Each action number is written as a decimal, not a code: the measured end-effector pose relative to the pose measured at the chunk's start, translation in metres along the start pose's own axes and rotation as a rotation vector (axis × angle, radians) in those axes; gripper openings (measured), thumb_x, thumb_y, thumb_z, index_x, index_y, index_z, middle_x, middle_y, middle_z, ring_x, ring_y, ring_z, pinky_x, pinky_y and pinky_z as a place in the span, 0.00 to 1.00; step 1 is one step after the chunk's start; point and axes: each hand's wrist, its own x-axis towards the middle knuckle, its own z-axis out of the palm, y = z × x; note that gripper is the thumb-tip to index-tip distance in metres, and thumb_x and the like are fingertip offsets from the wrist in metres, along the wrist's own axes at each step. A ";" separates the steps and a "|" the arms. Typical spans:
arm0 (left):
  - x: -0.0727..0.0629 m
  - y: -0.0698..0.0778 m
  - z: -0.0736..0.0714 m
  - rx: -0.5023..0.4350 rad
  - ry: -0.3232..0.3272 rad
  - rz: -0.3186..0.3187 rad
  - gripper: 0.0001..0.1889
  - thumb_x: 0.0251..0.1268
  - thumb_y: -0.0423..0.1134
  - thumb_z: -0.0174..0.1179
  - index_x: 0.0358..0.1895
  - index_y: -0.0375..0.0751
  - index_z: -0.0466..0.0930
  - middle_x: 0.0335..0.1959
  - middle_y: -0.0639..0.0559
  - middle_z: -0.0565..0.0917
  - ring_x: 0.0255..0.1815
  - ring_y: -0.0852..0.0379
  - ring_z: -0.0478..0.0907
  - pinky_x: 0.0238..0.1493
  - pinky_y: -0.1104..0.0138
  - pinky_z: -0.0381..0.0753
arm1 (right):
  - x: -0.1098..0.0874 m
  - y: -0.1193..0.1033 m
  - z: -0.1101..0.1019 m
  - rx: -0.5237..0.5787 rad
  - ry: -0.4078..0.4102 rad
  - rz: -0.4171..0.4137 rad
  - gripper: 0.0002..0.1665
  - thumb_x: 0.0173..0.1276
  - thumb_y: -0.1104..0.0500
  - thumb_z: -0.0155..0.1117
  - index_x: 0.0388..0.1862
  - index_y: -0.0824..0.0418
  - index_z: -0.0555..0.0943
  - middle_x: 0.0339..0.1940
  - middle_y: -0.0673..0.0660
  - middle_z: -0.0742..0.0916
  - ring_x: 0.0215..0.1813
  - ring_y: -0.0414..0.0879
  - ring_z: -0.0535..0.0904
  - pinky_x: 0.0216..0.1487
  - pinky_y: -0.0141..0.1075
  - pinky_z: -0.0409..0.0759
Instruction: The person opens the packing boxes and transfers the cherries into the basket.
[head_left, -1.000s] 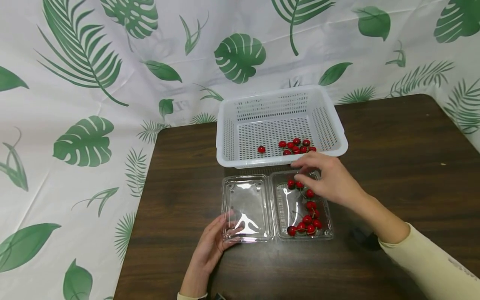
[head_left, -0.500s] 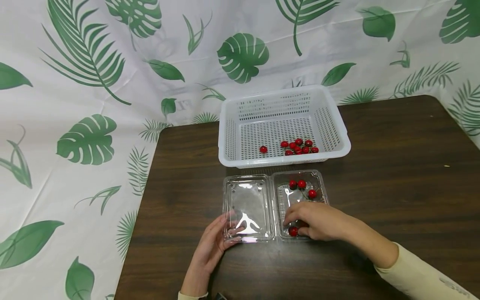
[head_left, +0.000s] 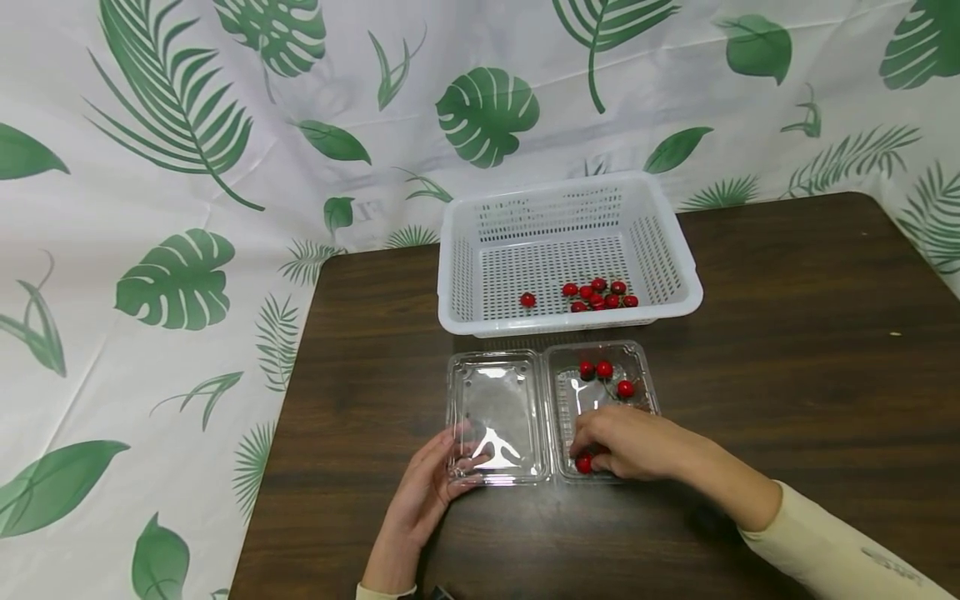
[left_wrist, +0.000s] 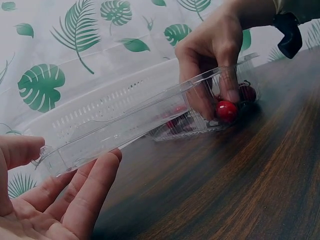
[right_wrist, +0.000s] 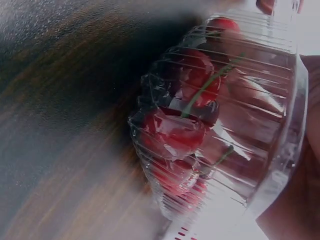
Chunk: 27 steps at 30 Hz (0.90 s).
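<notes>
Head view: a cherry (head_left: 584, 464) sits near-left in the clear tray (head_left: 551, 417), and the right hand (head_left: 630, 442) pinches it! Arranging cherries looks like the step; the next move calls for gentle release. Over left, the left hand (head_left: 424, 483) pinches the lid (head_left: 497, 400) by its edge. Far side, the white basket (head_left: 517, 322) holds more cherries (head_left: 597, 301). In the way: the right hand, covering the tray's near right.

red cherries (head_left: 604, 369) lie in an open, clear clamshell (head_left: 546, 417).
</notes>
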 end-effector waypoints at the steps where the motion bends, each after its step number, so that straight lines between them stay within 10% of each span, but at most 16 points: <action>1: 0.000 0.000 0.000 0.000 -0.004 0.003 0.24 0.79 0.41 0.48 0.70 0.30 0.63 0.46 0.45 0.82 0.51 0.48 0.83 0.48 0.62 0.85 | 0.000 0.001 0.000 0.003 0.000 0.001 0.13 0.58 0.67 0.71 0.43 0.57 0.88 0.36 0.42 0.83 0.37 0.35 0.77 0.39 0.34 0.81; 27: 0.000 0.000 0.000 0.005 0.000 0.006 0.24 0.79 0.42 0.48 0.69 0.31 0.64 0.46 0.46 0.82 0.49 0.48 0.84 0.48 0.60 0.85 | 0.000 -0.001 -0.027 0.015 0.210 -0.002 0.15 0.60 0.60 0.74 0.48 0.57 0.87 0.43 0.45 0.86 0.44 0.39 0.81 0.45 0.38 0.84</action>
